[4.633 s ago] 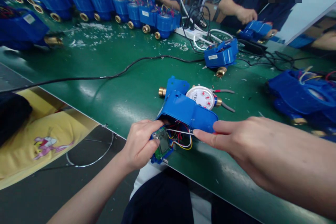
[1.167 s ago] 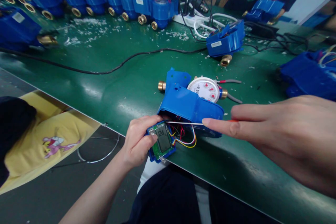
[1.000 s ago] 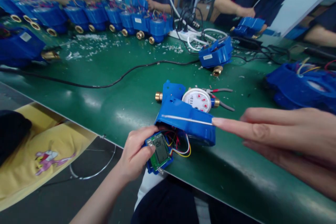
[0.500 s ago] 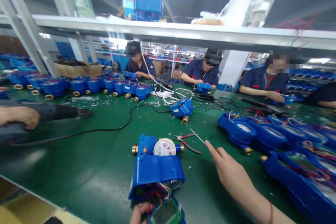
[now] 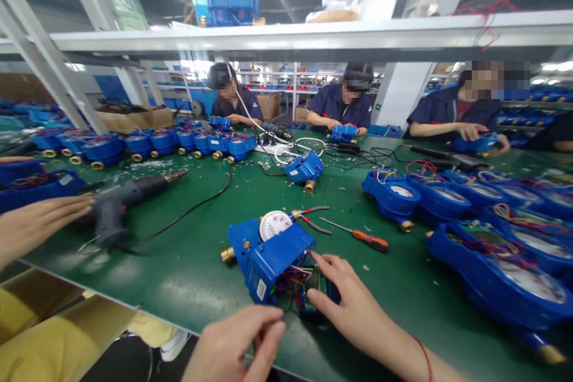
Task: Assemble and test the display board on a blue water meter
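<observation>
A blue water meter (image 5: 280, 256) lies on the green bench before me, its white dial turned up and brass ends showing. From its casing, thin coloured wires run to a dark cover with a circuit board (image 5: 308, 305). My right hand (image 5: 353, 304) grips this cover, thumb and fingers across it. My left hand (image 5: 237, 340) hovers at the bench edge just left of the cover, fingers curved, thumb apart, nothing visible in it. Beyond my right hand lies a screwdriver (image 5: 369, 240) with an orange-red handle. Red-handled cutters (image 5: 316, 219) rest by the meter's far end.
Several blue meters (image 5: 492, 262) crowd the right side; a row of others (image 5: 197, 142) lines the back left. A co-worker's hand (image 5: 45, 224) is beside a heat gun (image 5: 129, 197) at left. A cord crosses the bench. Overhead runs a white shelf (image 5: 286, 36). Co-workers sit opposite.
My right hand has put the screwdriver down on the bench and moved to the cover. My left hand has let go of the cover. The meter has turned; the heat gun now lies on the bench.
</observation>
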Motion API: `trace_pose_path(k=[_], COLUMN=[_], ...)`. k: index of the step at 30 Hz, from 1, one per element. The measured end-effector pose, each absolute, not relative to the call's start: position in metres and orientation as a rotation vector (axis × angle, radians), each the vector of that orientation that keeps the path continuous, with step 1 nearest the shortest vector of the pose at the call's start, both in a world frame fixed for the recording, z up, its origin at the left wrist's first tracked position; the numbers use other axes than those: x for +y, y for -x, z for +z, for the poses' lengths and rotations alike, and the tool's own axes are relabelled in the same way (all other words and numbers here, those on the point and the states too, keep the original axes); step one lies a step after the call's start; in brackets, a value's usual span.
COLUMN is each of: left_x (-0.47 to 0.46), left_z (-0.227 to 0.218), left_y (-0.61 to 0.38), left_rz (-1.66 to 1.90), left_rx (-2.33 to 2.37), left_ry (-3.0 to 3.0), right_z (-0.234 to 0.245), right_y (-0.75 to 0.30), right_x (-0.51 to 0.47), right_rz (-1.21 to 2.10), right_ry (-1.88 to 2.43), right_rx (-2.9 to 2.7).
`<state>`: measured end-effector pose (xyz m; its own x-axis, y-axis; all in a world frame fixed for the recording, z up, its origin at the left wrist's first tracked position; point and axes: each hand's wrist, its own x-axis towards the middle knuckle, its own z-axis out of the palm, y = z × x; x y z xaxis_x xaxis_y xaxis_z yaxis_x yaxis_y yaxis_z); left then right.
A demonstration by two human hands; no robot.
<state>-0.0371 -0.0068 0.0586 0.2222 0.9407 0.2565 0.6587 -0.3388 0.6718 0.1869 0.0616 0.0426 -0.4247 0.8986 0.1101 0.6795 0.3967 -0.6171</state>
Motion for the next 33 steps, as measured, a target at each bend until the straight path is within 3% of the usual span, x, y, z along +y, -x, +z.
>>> trace_pose_path(k=[2,6,9,20,28,33], left_x=[0.008,0.052,0.066,0.026,0.021,0.047], left_z=[0.087,0.104,0.095,0.078,0.084,0.087], left_y=[0.042,0.040,0.040,0.022,0.046,0.121], left_rz=[1.031,0.521,0.428,0.539,0.769,1.148], left_rx=[1.555,1.527,1.565,2.271,1.908,2.259], left_ry=[-2.382,-2.612,-2.512,-2.157,-2.256,-1.900], right_z=[0.038,0.032,0.031,0.002,0.008,0.001], right_y=[-0.184,-0.186,-0.190,-0.179,-0.173,-0.200], right_x=[0.061,0.068,0.079,0.141,0.130,0.133], right_rz=[0.747,0.829,0.814,0.582,0.545,0.346], right_ry=[1.347,1.241,1.099,0.746,0.805,0.890], right_rx=[-2.211,-2.214,-2.222,-2.094,-2.088,-2.103])
